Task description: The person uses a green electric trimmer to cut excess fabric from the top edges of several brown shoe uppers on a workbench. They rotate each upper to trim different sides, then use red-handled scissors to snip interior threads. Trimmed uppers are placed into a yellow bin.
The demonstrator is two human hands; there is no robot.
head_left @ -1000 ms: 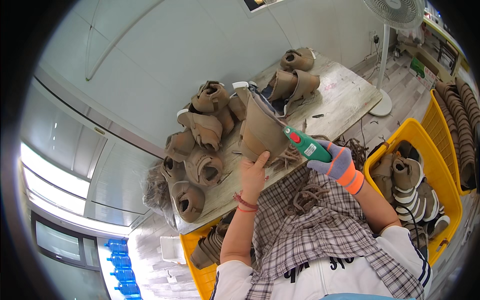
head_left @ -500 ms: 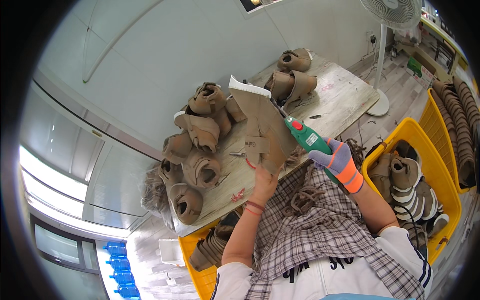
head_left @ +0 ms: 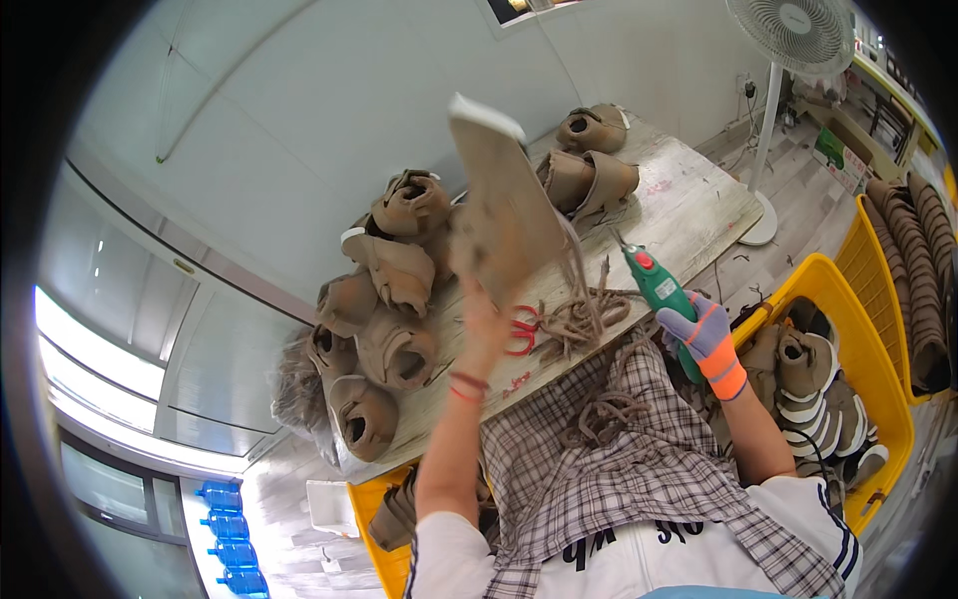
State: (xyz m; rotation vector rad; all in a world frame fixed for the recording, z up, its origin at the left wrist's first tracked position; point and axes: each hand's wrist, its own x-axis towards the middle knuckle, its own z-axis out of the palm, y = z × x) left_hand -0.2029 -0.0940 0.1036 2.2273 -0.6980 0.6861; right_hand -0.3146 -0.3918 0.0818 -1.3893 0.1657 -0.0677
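My left hand (head_left: pixel 486 324), bare and smeared by motion, holds a brown boot upper (head_left: pixel 504 185) with a white edge above the table. In my right hand (head_left: pixel 701 339), which wears a grey and orange glove, is a green power tool (head_left: pixel 659 286) with a red button and a narrow metal tip. The tip points up and left, apart from the boot upper. Red-handled scissors (head_left: pixel 523 330) lie on the table beside a heap of brown laces (head_left: pixel 577 324). More brown uppers (head_left: pixel 401 356) are piled on the left of the table.
The worn table (head_left: pixel 699 208) stands against a white wall. To my right are a yellow crate (head_left: pixel 903 399) of brown and white uppers and another with stacked brown pieces (head_left: pixel 923 270). A white fan (head_left: pixel 795 40) stands at the back right; a yellow bin (head_left: pixel 384 569) is below left.
My left hand has lifted the boot upper up and left, away from the tool. My right hand has drawn the tool slightly right and down. The scissors and laces now show.
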